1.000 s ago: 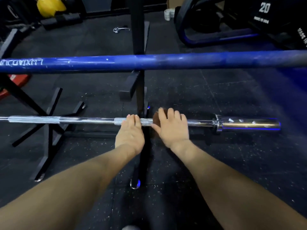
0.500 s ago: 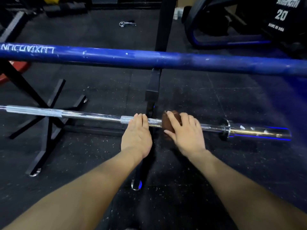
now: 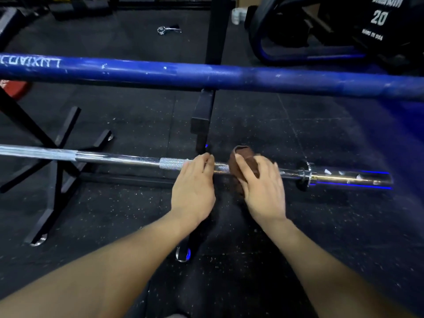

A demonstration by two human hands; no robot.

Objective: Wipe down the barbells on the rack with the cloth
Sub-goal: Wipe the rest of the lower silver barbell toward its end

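Both my forearms reach forward and down to the chrome barbell (image 3: 119,159), palms down. My left hand (image 3: 193,189) sits on the bar at the end of the knurled patch, fingers curled over the top of the shaft, grip closed around the bar. My right hand (image 3: 263,189) is just right of it on the same bar, fingers draped over the brown cloth (image 3: 241,157), grip pressing and wrapping the cloth onto the shaft; cloth bunches up above my index finger and hangs a bit below the bar on the thumb side. A short bare stretch of bar shows between the two hands. Right of my right hand the shaft runs on to the collar and the shiny sleeve (image 3: 348,176), with blue reflections on it. Above the chrome barbell, further from me, a blue barbell (image 3: 206,75) crosses the whole view, white lettering at its left end. Black rack upright (image 3: 216,31) stands behind the blue one, its black peg (image 3: 202,115) coming down to just above my left fingers. Rack's black legs (image 3: 57,171) spread on the rubber floor (image 3: 321,226) left of my hands, under the chrome bar. Far side of the blue bar: a spring collar clip (image 3: 168,29) on the floor, and a black plate marked 20 (image 3: 380,21) at far right.
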